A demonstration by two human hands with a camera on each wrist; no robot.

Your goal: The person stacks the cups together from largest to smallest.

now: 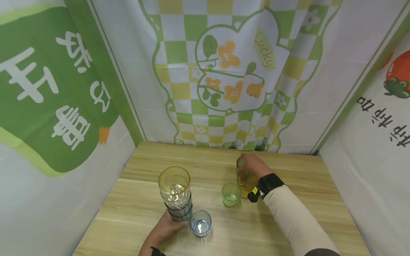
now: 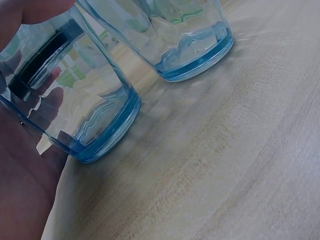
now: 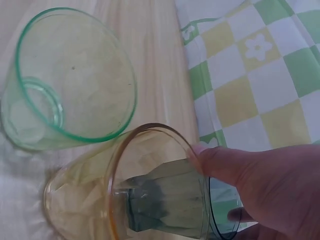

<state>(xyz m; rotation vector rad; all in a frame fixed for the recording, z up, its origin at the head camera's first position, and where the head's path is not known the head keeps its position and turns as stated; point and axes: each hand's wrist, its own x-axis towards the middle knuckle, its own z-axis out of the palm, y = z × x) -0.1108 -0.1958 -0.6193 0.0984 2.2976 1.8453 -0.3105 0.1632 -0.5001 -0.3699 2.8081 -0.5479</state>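
My left hand (image 1: pixel 169 224) grips the bottom of a tall stack of nested glasses (image 1: pixel 175 190), with a yellow-rimmed glass on top and dark rims lower down. In the left wrist view the gripped bottom glass (image 2: pixel 107 117) has a blue base, and a separate blue glass (image 2: pixel 197 55) stands beside it. My right hand (image 1: pixel 255 166) holds a grey glass (image 3: pixel 172 200) near its rim, thumb on one side. That grey glass reaches into the mouth of an amber glass (image 3: pixel 75 200); whether they touch, I cannot tell. Beside the amber one stands a green glass (image 1: pixel 230 200).
The glasses stand on a wood-grain table (image 1: pixel 141 192). A checked green and yellow curtain (image 1: pixel 217 124) hangs along its back edge, close behind my right hand. Printed cloth walls (image 1: pixel 105 156) stand at left and right.
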